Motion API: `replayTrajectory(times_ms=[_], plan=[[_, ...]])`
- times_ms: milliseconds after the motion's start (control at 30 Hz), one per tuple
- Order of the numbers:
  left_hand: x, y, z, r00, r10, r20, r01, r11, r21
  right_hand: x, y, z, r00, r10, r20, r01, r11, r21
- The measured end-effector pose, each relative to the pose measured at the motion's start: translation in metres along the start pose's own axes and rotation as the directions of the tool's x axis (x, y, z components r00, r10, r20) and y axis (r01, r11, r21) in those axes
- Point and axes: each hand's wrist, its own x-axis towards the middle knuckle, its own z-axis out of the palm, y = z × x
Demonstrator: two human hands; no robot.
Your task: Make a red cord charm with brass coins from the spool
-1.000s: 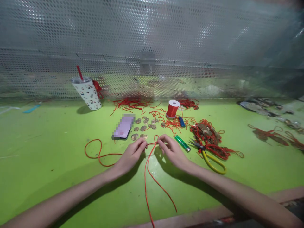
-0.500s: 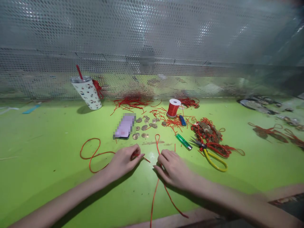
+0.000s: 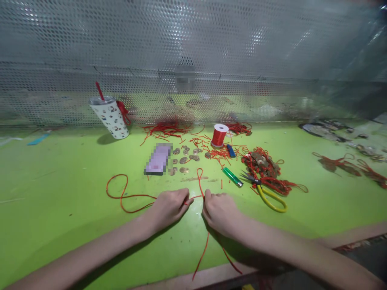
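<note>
My left hand (image 3: 173,205) pinches a red cord (image 3: 122,196) near one end; its long tail curls over the green tabletop to the left, and the short end points at my right hand. My right hand (image 3: 220,207) is closed on a second, looped red cord (image 3: 200,177). The small loop stands out above my fingers, and two tails hang below toward the table's front edge. A gap of bare tabletop separates my hands, bridged by the short cord end. The fingertips of my right hand partly hide where the cords meet.
Beyond my hands lie brass coins (image 3: 184,160), a pixelated phone (image 3: 159,159), a green lighter (image 3: 232,177) and yellow-handled scissors (image 3: 269,197). Further off are a red cord spool (image 3: 219,137), a blue lighter (image 3: 231,151), a corded coin pile (image 3: 261,165) and a tumbler (image 3: 110,119) before a perforated screen.
My left hand has moved right, bringing its cord end up to the looped cord. The fingers of my right hand have closed more tightly, and its hanging tails have shifted.
</note>
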Motion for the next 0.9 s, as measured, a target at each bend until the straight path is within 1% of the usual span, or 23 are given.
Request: replayTrajectory(times_ms=[167,333,433,500,600,700,800,900], plan=[[0.003,0.003,0.002,0.998,0.058,-0.006,-0.057,0.994,0.097,0.0,0.008,0.005,0.997,-0.003,-0.071,0.008,0.998,0.068],[0.011,0.006,0.001,0.992,0.127,0.011,-0.128,0.984,0.128,-0.004,0.017,0.009,0.98,0.012,-0.197,0.009,0.994,0.105],[0.019,0.01,0.003,0.988,0.152,0.008,-0.152,0.982,0.113,-0.004,0.018,0.008,0.98,-0.002,-0.199,0.026,0.993,0.116],[0.024,0.011,0.005,0.988,0.152,0.005,-0.152,0.986,0.064,-0.003,0.017,0.008,0.985,-0.014,-0.169,0.033,0.993,0.111],[0.029,0.011,0.005,0.99,0.141,0.022,-0.139,0.987,-0.076,-0.004,0.014,0.011,0.988,-0.037,-0.152,0.054,0.993,0.103],[0.032,0.009,0.001,0.996,0.079,0.041,-0.068,0.97,-0.234,-0.006,0.014,0.011,0.986,-0.052,-0.159,0.074,0.988,0.137],[0.032,0.008,-0.004,0.999,0.013,0.051,0.004,0.943,-0.332,-0.007,0.026,0.005,0.988,-0.065,-0.143,0.1,0.96,0.26],[0.032,0.009,-0.005,0.999,0.023,0.045,-0.005,0.93,-0.369,-0.005,0.047,-0.004,0.987,-0.121,-0.11,0.156,0.898,0.411]])
